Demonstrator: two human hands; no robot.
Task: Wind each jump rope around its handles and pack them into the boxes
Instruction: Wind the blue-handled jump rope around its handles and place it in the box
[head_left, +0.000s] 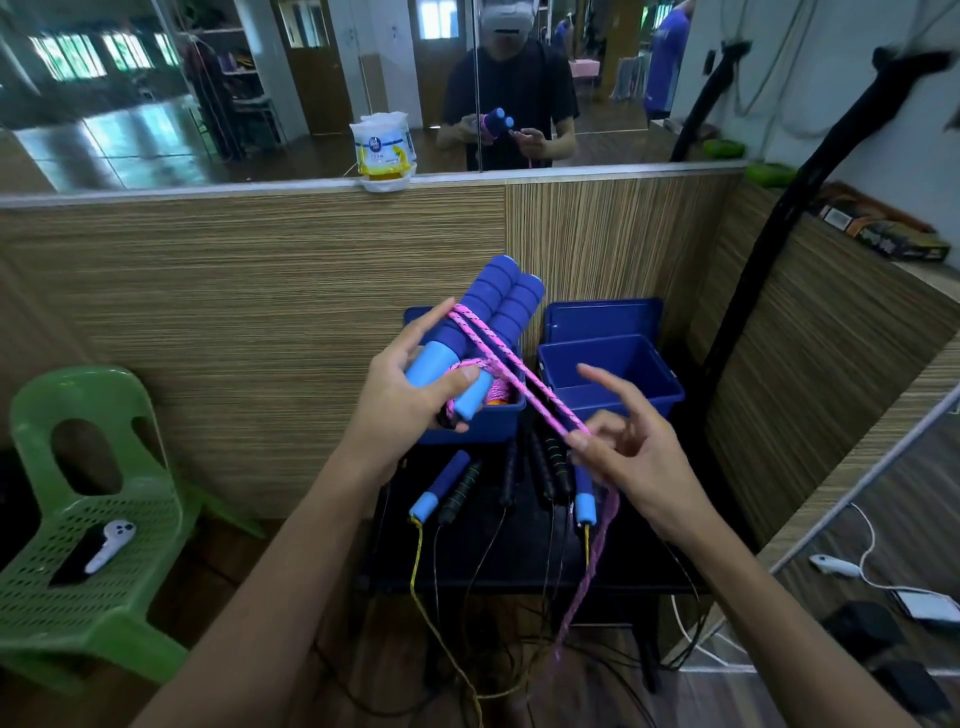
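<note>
Head view: our left hand (410, 387) grips the paired handles (480, 332) above the left box (498, 415); our right hand (631, 457) pinches the pink rope (524, 387) taut. We should keep tension (slack loosens earlier turns) and lay each wrap beside the last.

A green plastic chair (98, 525) stands at the left, with a white handheld controller (110, 545) lying on its perforated seat. A white and yellow packet (383, 148) sits on the ledge below a wall mirror (208, 78). At the right, another white controller (836, 565) lies on the floor beside a white cable (868, 540).
</note>
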